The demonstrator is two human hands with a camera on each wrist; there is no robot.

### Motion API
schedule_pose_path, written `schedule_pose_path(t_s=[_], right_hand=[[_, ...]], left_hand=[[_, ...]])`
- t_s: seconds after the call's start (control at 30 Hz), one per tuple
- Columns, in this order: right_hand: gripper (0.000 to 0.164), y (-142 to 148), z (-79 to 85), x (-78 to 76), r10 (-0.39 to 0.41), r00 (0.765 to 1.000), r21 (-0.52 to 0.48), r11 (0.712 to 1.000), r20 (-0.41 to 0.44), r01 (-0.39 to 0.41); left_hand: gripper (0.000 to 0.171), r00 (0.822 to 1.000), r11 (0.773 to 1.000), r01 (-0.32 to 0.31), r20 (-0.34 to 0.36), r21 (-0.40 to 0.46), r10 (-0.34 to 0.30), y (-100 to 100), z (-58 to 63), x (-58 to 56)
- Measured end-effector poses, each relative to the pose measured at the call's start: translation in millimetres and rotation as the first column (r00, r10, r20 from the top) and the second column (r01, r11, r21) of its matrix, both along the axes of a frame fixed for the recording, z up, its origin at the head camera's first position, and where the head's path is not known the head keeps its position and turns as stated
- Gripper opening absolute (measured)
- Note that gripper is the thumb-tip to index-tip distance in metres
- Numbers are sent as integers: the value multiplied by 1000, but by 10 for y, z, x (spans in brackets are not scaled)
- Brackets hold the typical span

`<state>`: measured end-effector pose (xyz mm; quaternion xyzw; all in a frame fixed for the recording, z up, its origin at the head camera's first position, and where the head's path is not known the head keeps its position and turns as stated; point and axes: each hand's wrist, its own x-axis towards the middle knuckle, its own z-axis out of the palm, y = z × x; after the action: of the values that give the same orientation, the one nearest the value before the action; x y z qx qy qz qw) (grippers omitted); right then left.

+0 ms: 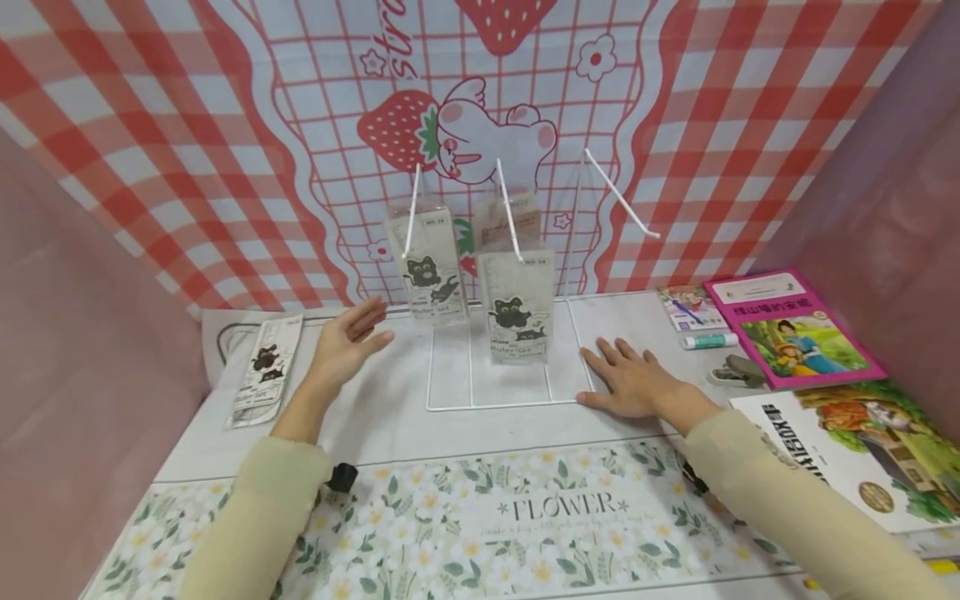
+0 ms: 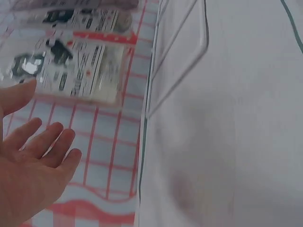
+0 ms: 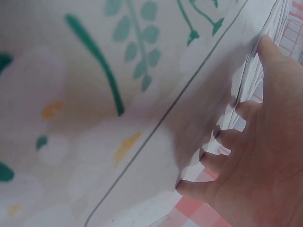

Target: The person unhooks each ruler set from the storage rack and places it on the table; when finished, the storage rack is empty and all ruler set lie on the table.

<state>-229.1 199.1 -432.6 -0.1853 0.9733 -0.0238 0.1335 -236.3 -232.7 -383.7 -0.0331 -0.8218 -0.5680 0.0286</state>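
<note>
My left hand is held up with fingers extended, just left of a clear-packed ruler set with black cats on it. That pack hangs from the left hook of a white wire rack. A second ruler set hangs from the middle hook, with another pack behind it. In the left wrist view, the hand's palm shows, holding nothing. Fingers spread, my right hand rests on the white tabletop beside the rack's base; its fingertips touch the surface.
More ruler sets lie at the table's left. On the right are a pink-bordered book, a white picture book, a small card, a glue stick and a grey stapler. A third hook juts out at the rack's right.
</note>
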Motion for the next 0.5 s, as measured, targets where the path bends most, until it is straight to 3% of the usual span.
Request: schedule_pose_path(t_s=[0.3, 0.5], right_hand=[[89, -7, -14, 0, -2, 1000, -2, 1000, 10, 2], [89, -4, -5, 5, -2, 1000, 0, 1000, 6, 2]], left_hand=[[49, 990, 999, -16, -143, 39, 21, 458, -145, -160], [35, 984, 995, -71, -159, 70, 81, 640, -226, -232]])
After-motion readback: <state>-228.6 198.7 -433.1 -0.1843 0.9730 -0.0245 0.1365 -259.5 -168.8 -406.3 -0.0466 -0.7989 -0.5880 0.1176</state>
